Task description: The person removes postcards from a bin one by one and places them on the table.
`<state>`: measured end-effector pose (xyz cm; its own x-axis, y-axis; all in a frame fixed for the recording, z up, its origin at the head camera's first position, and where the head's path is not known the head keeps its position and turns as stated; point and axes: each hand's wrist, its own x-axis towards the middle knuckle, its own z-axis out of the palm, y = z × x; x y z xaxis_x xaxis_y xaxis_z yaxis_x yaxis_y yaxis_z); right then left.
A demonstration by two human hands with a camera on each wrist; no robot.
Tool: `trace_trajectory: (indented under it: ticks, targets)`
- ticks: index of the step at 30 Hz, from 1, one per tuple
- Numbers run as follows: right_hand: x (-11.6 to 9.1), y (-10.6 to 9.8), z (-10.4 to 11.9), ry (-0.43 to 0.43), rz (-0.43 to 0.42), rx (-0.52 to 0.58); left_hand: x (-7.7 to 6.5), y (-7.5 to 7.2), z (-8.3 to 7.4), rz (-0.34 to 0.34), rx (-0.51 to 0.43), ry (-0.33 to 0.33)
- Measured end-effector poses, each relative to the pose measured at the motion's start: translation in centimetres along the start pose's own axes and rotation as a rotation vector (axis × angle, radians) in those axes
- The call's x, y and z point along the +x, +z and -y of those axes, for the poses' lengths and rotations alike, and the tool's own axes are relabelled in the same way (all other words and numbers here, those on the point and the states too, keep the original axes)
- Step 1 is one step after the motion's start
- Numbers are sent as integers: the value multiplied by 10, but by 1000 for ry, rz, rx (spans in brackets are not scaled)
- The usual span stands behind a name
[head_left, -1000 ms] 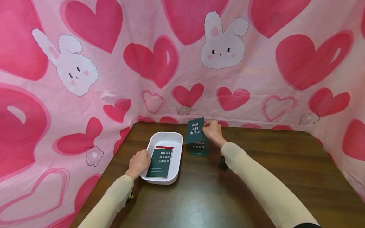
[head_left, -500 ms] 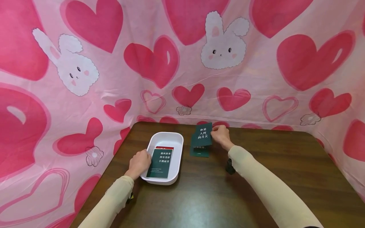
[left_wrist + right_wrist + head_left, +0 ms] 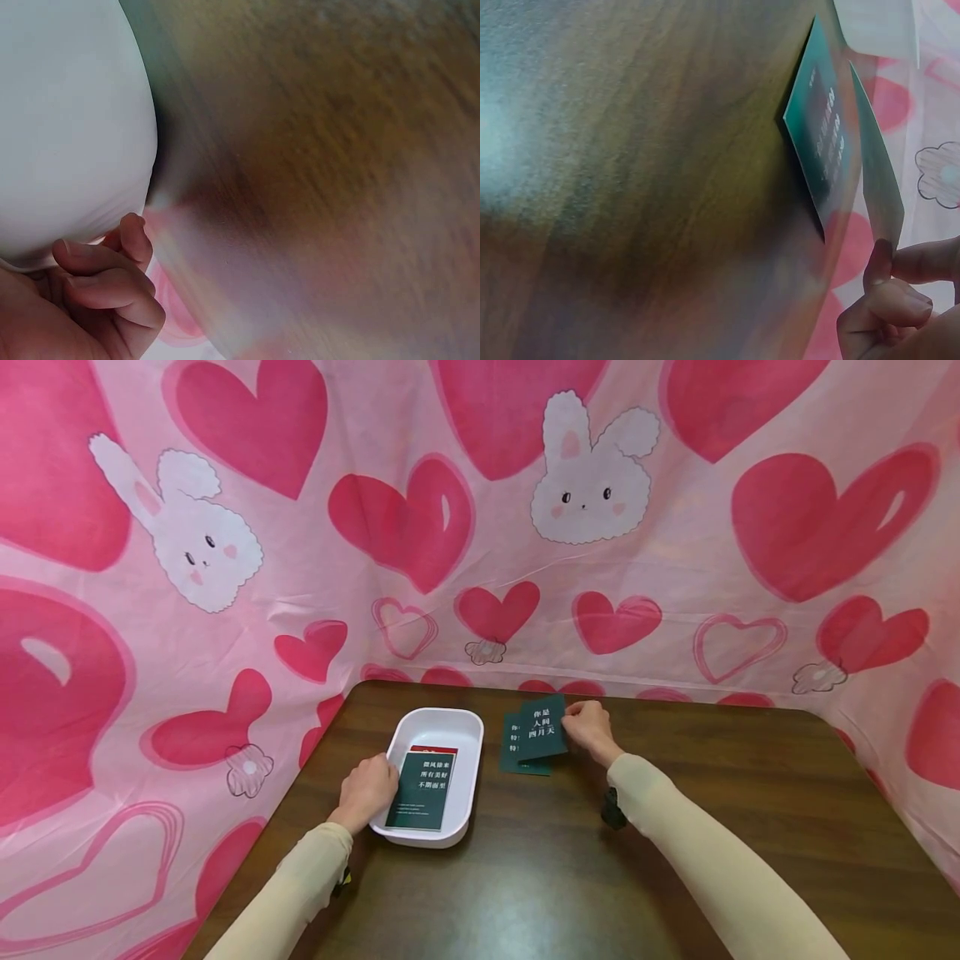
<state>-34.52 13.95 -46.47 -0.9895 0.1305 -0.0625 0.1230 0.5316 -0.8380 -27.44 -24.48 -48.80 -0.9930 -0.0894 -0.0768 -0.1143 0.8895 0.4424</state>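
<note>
While a pink cloth printed with hearts and white rabbits [image 3: 495,518] is hanging along the far and left sides, a dark wooden table [image 3: 540,852] is filling the near scene. Two cream sleeves [image 3: 697,835] are stretching in from the near edge. Toward the left, a white tray [image 3: 435,725] is sitting on the table, and the left hand [image 3: 367,791] is gripping its left rim with curled fingers. Farther right, the right hand [image 3: 590,727] is pinching the right edge of a tilted green card [image 3: 543,728] between thumb and fingers. That card is partly covering a second green card [image 3: 511,752] that is lying on the table just right of the tray; a gap is showing between them in the right wrist view. Inside the tray, a lettered green card [image 3: 420,797] is overlapping a red card [image 3: 438,749].
</note>
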Motion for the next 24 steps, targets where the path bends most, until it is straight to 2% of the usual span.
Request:
trace_trajectory:
  ticks: [15, 24]
  targets:
    - [-2, 2, -18, 37, 16, -19, 0, -1, 1, -8, 1, 7]
    - [-5, 0, -26, 62, 30, -89, 1, 1, 1, -6, 0, 2]
